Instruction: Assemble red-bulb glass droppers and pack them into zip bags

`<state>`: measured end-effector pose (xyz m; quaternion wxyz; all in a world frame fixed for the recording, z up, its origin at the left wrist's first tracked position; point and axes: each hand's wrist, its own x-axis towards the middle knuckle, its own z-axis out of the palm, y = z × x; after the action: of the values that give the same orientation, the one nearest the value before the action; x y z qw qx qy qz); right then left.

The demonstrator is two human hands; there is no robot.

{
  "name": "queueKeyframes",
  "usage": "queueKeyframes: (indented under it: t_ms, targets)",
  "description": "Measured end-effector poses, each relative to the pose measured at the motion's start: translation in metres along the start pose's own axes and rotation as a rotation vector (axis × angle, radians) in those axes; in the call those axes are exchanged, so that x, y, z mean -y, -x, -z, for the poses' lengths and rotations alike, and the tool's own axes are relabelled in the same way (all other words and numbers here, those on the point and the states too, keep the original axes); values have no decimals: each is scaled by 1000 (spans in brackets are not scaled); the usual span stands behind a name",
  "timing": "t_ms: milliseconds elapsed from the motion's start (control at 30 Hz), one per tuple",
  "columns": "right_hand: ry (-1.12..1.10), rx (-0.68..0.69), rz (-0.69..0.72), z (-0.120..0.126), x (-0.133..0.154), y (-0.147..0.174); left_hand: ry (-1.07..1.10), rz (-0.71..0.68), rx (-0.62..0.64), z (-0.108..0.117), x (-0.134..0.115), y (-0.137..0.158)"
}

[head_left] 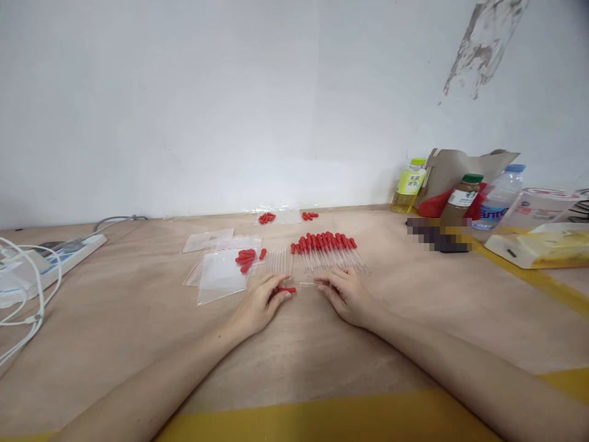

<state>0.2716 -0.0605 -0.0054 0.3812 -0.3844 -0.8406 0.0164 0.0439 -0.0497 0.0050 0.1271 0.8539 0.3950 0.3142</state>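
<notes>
Between thumb and fingers, my left hand (264, 302) pinches a red rubber dropper bulb (289, 290), its end facing right. Opposite it, my right hand (346, 296) is closed on a clear glass dropper tube (307, 284) that points left; a small gap separates tube and bulb. Just beyond my right hand lies a row of droppers (326, 244) with red bulbs on top and thin tips toward me. Bare glass tubes (277, 261) lie side by side beyond my left hand. Left of them, loose red bulbs (246, 259) rest on clear zip bags (221, 279).
Near the wall are more bagged red bulbs (267, 218). On the left sits a white power strip (76, 261) with cables (41, 301). Drink bottles (409, 187), a paper bag (473, 162) and plastic packages (543, 242) stand at the right. Yellow tape (285, 423) crosses the table front.
</notes>
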Motion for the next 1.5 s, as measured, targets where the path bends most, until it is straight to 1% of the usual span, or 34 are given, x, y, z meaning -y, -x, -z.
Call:
queueKeyframes:
  t_ms: [167, 433, 667, 933, 1100, 1167, 1267, 1433, 1500]
  targets:
    - [-32, -8, 22, -4, 2, 0, 32, -26, 16, 1, -4, -1]
    - [-87, 12, 61, -4, 5, -1, 207, 28, 43, -2, -11, 1]
    - [-79, 14, 99, -5, -2, -2, 206, 16, 116, -2, -14, 4]
    - [33, 30, 119, 0, 6, -3, 176, 38, 90, -5, -10, 5]
    - [112, 58, 125, -2, 12, -2, 73, -51, 119, -3, -12, 3]
    - [128, 73, 114, -3, 14, -2, 35, -88, 107, -2, -13, 2]
    - [119, 100, 93, -4, 18, -1, -5, -148, 93, -1, -14, 2]
    - [81, 162, 83, -4, 17, -1, -78, -260, 153, -1, -12, 4]
    - [61, 188, 73, -5, 16, -1, -103, -288, 155, -2, -10, 4]
